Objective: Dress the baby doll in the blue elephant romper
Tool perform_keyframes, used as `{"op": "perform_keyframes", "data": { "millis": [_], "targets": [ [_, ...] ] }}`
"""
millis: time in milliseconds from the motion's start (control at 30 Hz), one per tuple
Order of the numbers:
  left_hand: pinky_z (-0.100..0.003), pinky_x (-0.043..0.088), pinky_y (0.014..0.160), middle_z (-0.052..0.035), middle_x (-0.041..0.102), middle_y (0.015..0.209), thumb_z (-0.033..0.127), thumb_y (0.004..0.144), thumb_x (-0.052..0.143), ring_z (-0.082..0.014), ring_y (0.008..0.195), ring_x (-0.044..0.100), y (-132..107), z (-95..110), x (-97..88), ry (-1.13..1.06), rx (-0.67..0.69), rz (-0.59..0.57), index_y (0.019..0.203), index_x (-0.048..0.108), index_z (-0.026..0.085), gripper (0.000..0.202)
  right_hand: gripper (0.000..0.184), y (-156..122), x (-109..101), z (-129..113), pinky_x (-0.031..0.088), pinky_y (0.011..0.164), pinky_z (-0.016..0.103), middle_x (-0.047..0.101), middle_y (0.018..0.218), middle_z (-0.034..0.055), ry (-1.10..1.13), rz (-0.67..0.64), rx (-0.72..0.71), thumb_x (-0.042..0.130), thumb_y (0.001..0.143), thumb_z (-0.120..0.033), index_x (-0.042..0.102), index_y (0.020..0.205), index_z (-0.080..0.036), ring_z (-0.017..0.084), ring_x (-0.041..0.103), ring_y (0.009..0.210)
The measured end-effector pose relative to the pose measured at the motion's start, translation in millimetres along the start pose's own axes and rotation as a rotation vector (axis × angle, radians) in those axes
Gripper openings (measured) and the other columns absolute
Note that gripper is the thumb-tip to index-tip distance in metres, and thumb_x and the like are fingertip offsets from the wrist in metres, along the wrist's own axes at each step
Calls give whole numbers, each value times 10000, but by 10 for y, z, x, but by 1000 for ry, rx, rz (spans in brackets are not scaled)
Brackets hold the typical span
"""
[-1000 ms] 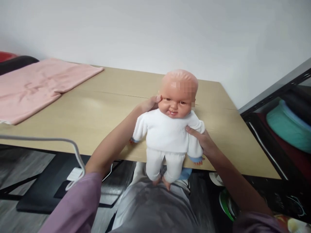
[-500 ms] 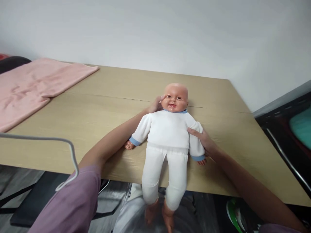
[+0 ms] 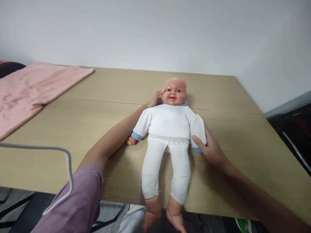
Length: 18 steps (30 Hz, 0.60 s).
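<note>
A baby doll (image 3: 170, 123) in a white top with blue trim and white trousers lies face up on the wooden table (image 3: 109, 84). Its bare feet stick out past the near edge. My left hand (image 3: 156, 98) cups the side and back of the doll's head, with most of the fingers hidden beneath it. Around the doll's sleeved arm on the right, my right hand (image 3: 209, 147) is closed, its thumb on top near the blue cuff. The doll's other arm rests against my left forearm.
A pink blanket (image 3: 31, 87) is spread over the table's left end, beside a black object (image 3: 11, 68). In the left foreground a white cable (image 3: 69, 168) curves across my sleeve. A wall (image 3: 155, 35) stands behind the table, and dark furniture (image 3: 293, 136) is at the right.
The doll has come further onto the table, away from me. My right hand has slid down its sleeve toward the cuff. My left hand stays at the head. The view has shifted slightly.
</note>
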<state>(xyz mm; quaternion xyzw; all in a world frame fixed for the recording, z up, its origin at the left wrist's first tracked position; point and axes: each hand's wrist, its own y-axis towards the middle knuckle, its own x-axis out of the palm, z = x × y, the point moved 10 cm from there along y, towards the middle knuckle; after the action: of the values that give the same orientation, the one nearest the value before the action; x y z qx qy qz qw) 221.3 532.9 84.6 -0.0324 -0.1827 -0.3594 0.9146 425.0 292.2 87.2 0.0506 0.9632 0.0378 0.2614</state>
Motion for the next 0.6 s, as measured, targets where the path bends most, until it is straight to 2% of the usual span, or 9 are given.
{"op": "perform_keyframes", "data": {
  "millis": [100,200,400,600],
  "targets": [
    [-574,446,1396,-120,885,1344,926,832,754,-488,1568,645,117,-32,-57,37,-43,-19,1326,837,228,859,707,-15,-35,3,496,1274,751,717,1542,198,-122,53,-44,650,1069,-700,615,1604,-239,460,661,1452],
    [-566,432,1406,-126,885,1344,920,855,745,-485,1582,632,196,-27,-59,44,-41,-32,1279,859,226,821,676,-36,-69,4,516,1232,735,727,1482,205,-188,102,-67,628,1078,-698,621,1562,-227,448,679,1388],
    [-527,402,1440,-123,868,1393,823,897,795,-457,1646,572,353,14,-126,14,-2,11,1195,882,208,689,708,-73,-67,32,531,1233,657,696,1511,204,-239,125,-114,645,1094,-665,547,1639,-224,416,664,1394],
    [-526,373,1464,-105,854,1431,776,965,763,-429,1692,521,344,-34,-169,-64,14,57,1266,877,215,647,786,-106,-66,57,524,1261,649,646,1614,205,-297,134,-137,679,1093,-619,446,1742,-241,420,631,1478]
  ]
}}
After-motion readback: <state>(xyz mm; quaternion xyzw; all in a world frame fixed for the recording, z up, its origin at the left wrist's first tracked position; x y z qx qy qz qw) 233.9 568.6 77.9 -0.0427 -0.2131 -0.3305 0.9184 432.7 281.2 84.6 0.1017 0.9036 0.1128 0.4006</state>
